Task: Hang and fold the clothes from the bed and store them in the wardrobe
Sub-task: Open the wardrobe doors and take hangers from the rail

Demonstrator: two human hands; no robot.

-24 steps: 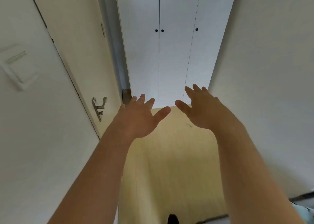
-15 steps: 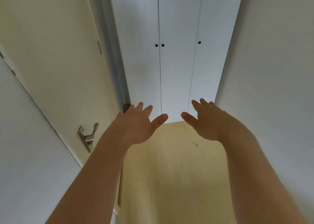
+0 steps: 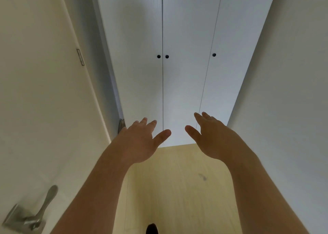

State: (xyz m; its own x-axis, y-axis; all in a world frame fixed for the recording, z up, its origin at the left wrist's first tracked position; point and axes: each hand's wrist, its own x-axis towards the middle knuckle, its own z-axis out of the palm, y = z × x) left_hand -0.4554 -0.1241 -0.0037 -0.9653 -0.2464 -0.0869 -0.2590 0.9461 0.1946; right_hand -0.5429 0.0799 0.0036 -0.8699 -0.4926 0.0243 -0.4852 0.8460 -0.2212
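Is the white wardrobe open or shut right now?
Shut. The wardrobe doors sit flush, only thin seams between them, nothing inside shows. The left hand and right hand hover empty below the black knobs.

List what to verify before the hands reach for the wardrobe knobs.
1. Left hand empty, fingers spread: ok.
2. Right hand empty, fingers relaxed: ok.
3. Wardrobe doors open for storing: not ok, all are shut.
4. Knobs in view: ok, three show, higher in the picture than both hands.
5. Knobs within reach from here: cannot tell.
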